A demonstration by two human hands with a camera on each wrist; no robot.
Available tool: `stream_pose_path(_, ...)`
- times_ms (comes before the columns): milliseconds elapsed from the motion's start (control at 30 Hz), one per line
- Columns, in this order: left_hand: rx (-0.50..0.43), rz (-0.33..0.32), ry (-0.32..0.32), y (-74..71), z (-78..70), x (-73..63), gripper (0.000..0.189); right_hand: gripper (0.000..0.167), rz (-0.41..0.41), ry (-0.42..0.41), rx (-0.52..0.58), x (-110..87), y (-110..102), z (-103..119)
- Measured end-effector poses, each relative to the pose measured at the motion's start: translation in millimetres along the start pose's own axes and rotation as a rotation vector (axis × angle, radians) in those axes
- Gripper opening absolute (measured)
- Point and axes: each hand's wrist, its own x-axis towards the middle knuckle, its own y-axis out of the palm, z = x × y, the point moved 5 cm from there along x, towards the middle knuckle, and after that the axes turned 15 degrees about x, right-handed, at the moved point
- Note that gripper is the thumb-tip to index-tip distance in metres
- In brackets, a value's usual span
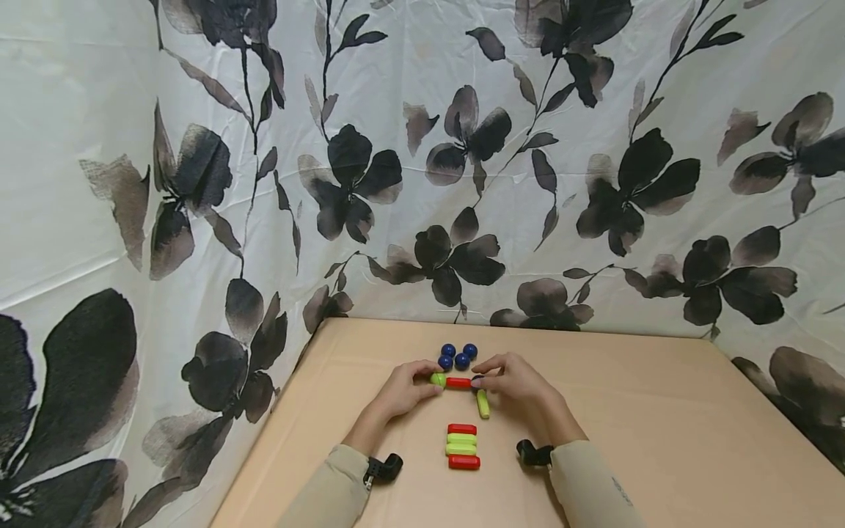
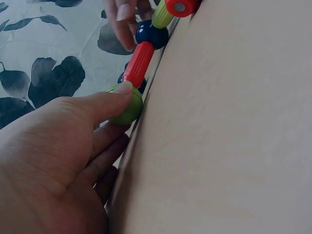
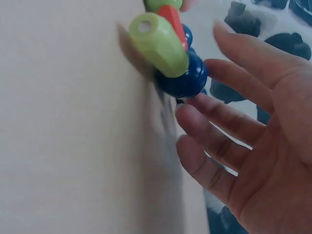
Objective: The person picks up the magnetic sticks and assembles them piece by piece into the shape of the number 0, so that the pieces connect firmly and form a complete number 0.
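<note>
Left hand (image 1: 400,390) pinches green ball (image 2: 127,108), right hand (image 1: 520,380) touches blue ball (image 3: 181,79) with loosely extended fingers, likely steadying the red rod (image 1: 458,383) bridging them and attached yellow-green rod (image 1: 484,405), just nearside of four other blue balls (image 1: 462,361).

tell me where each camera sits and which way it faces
Head: on the head, facing forward and down at the tabletop; left hand, right hand and sleeves show.
Left wrist: worn there, looking along the left hand, which pinches a green ball; right fingers show.
Right wrist: worn there, looking along the right hand toward a blue ball.
Both wrist views share the red rod between those balls.
</note>
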Motion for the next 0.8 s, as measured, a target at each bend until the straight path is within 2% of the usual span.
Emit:
stream_pose_path(100,-0.003,-0.004,-0.004,0.3,0.0,-0.1,0.034,0.034,0.044,-0.006,0.059,0.4,2,-9)
stream_pose_path(200,-0.002,-0.011,0.000,0.1,0.2,0.1,0.033,0.034,0.030,-0.054,0.105,0.4,4,-15)
stream_pose_path(400,-0.004,-0.014,0.004,0.4,0.7,-0.7,0.033,0.031,-0.006,-0.167,0.094,0.4,6,-21)
stream_pose_path(600,-0.019,-0.013,-0.004,-1.0,0.0,-1.2,0.039,0.028,-0.017,-0.145,0.134,0.1,8,-25)
stream_pose_path(800,-0.027,-0.121,-0.034,-13.3,1.4,-0.6,0.042,0.027,-0.037,-0.128,0.131,0.4,10,-27)
